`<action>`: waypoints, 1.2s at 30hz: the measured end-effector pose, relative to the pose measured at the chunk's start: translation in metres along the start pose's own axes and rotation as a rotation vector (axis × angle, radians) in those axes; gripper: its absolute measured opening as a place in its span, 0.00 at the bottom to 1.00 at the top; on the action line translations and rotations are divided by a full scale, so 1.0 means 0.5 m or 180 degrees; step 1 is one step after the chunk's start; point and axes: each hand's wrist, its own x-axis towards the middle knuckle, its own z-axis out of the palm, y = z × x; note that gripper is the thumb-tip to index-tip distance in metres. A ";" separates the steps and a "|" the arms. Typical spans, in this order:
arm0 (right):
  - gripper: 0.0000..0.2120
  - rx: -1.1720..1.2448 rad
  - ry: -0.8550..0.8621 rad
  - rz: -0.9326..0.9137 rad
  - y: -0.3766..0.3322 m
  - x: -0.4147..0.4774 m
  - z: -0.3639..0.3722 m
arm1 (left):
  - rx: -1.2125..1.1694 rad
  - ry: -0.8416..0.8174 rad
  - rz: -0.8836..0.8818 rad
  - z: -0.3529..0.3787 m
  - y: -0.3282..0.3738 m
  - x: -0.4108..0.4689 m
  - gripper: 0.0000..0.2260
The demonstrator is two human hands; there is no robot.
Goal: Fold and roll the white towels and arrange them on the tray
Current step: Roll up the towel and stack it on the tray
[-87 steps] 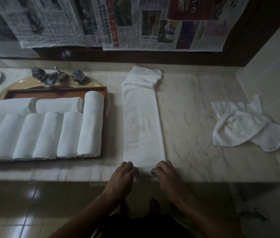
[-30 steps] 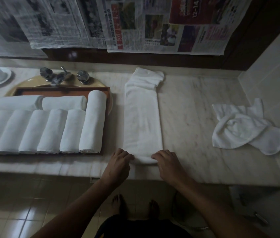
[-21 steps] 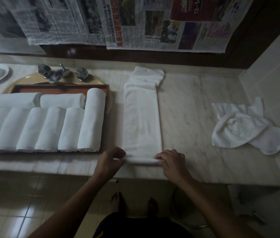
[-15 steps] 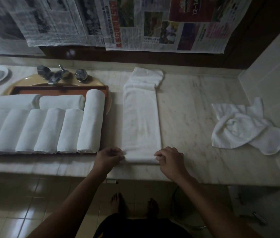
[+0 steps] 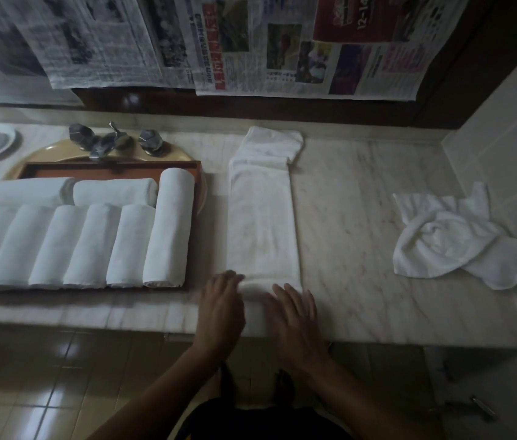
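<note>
Pressing what look like flat, straight fingers, blurred, onto the started roll at the near end of a long folded white towel [image 5: 262, 223], a person's left hand [image 5: 222, 308] and right hand [image 5: 295, 315] work at the marble counter's [image 5: 362, 217] near edge. Uneven pressure could skew or slacken the roll. To the left, rolled towels [image 5: 168, 230] fill the wooden tray [image 5: 108, 166], while a crumpled towel [image 5: 451, 242] waits at right. Beyond, hung newspapers [image 5: 282, 42] show "12-14"; other print is unreadable.

Left hand [image 5: 220, 308] and right hand [image 5: 295, 319] lay flat on the rolled near end of a folded towel [image 5: 262, 223] on a counter [image 5: 362, 249], beside a tray [image 5: 108, 165] of rolled towels [image 5: 92, 242].
</note>
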 end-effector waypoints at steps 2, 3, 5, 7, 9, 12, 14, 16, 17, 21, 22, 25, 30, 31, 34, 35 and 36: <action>0.32 0.0024 -0.0037 -0.0066 0.007 0.003 0.004 | 0.0426 -0.0190 0.0661 0.025 0.010 -0.024 0.25; 0.32 -0.0001 -0.0029 -0.0092 0.009 0.008 0.002 | 0.0581 -0.0304 0.0817 0.032 0.008 -0.028 0.27; 0.29 -0.0077 -0.0001 -0.0106 0.012 0.022 0.003 | 0.0792 -0.0573 0.0899 0.036 -0.003 -0.020 0.29; 0.26 -0.0147 -0.0016 -0.0072 0.019 0.039 0.006 | 0.0806 -0.0768 0.0936 0.031 -0.016 -0.004 0.31; 0.25 -0.0151 -0.0018 -0.0109 0.032 0.053 0.008 | 0.0677 -0.0910 0.1037 0.024 -0.025 0.013 0.33; 0.25 -0.0149 -0.0008 -0.0179 0.046 0.074 -0.002 | 0.0364 -0.0922 0.1128 0.007 -0.042 0.035 0.31; 0.25 -0.0145 -0.0048 -0.0220 0.054 0.079 -0.007 | 0.0353 -0.0892 0.1170 -0.005 -0.058 0.043 0.28; 0.24 -0.0037 -0.0054 -0.0177 0.062 0.068 -0.012 | 0.0361 -0.0967 0.1255 -0.013 -0.071 0.042 0.30; 0.24 0.0024 -0.0032 -0.0142 0.064 0.057 -0.014 | 0.0344 -0.1012 0.1277 -0.015 -0.076 0.039 0.29; 0.19 0.0424 0.0061 -0.0068 0.062 0.020 -0.032 | 0.0061 -0.1054 0.1240 -0.029 -0.081 0.019 0.19; 0.16 0.0482 0.0057 -0.0024 0.064 0.016 -0.037 | -0.0049 -0.1035 0.1173 -0.032 -0.082 0.013 0.16; 0.10 0.0780 -0.0078 0.0304 0.073 0.019 -0.056 | -0.0334 -0.1033 0.0826 -0.044 -0.086 0.004 0.13; 0.10 0.1306 -0.0253 0.0803 0.082 0.041 -0.082 | -0.0663 -0.1244 0.0190 -0.060 -0.078 0.029 0.12; 0.11 0.1288 -0.0225 0.0885 0.082 0.045 -0.083 | -0.0743 -0.1288 -0.0019 -0.064 -0.077 0.036 0.12; 0.09 0.0948 -0.0068 0.1039 0.068 0.054 -0.079 | -0.0922 -0.1300 -0.0457 -0.071 -0.075 0.053 0.10; 0.08 0.0864 0.0046 0.1119 0.059 0.058 -0.079 | -0.0972 -0.1310 -0.0517 -0.071 -0.075 0.058 0.08; 0.10 0.0790 0.0151 0.1159 0.049 0.060 -0.078 | -0.1025 -0.1326 -0.0585 -0.071 -0.075 0.061 0.07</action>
